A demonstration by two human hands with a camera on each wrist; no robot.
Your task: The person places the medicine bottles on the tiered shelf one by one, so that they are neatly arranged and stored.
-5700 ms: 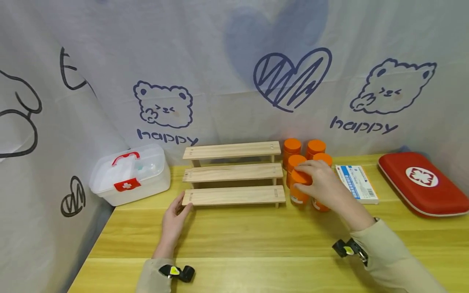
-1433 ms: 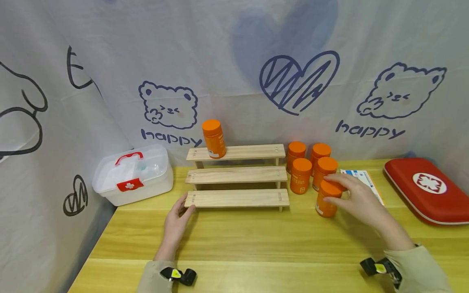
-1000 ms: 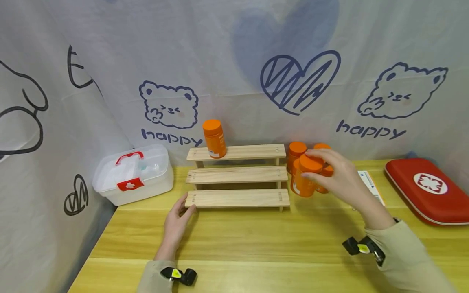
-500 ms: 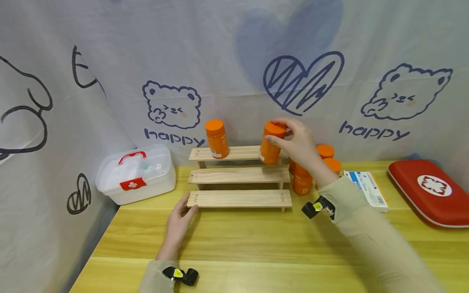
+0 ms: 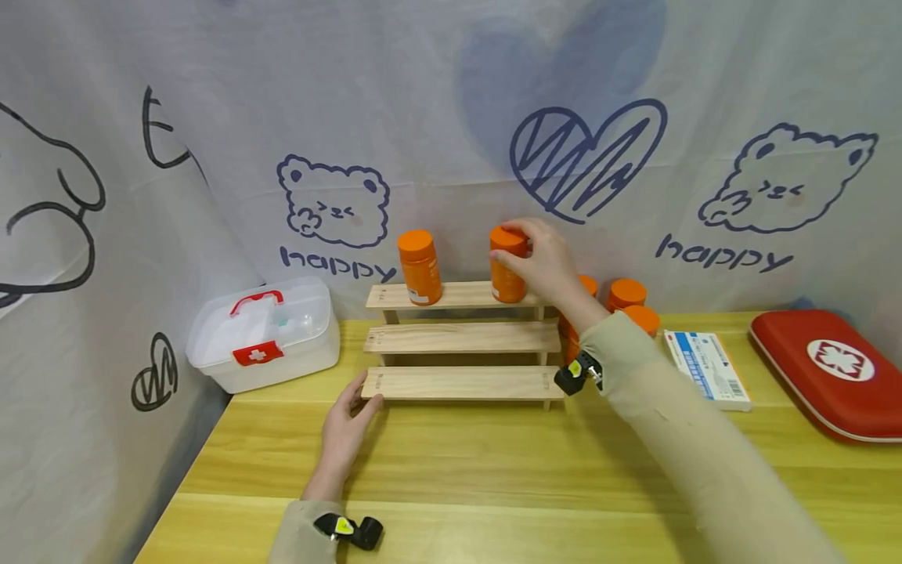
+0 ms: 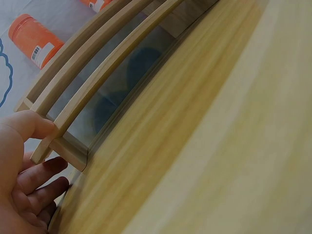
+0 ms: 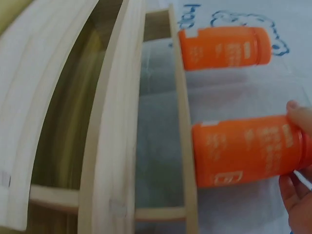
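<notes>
My right hand (image 5: 546, 260) grips an orange pill bottle (image 5: 507, 270) by its lid, upright at the right part of the top step of a three-tier wooden rack (image 5: 461, 338). In the right wrist view the base of this bottle (image 7: 243, 151) meets the edge of the top board. A second orange bottle (image 5: 420, 268) stands on the same step, further left. My left hand (image 5: 345, 423) holds the left end of the lowest step; in the left wrist view its thumb lies over the board (image 6: 97, 78) and the other fingers curl beneath.
Several more orange bottles (image 5: 627, 294) stand right of the rack, partly hidden behind my right forearm. Beyond them lie a blue-and-white box (image 5: 708, 370) and a red first-aid case (image 5: 831, 372). A clear plastic medicine box (image 5: 264, 333) stands at the left, and a printed curtain hangs behind.
One bottle now stands on the top step's left part. My right hand has since lifted another from the group at the right and brought it up-left to that step. My left hand stays put.
</notes>
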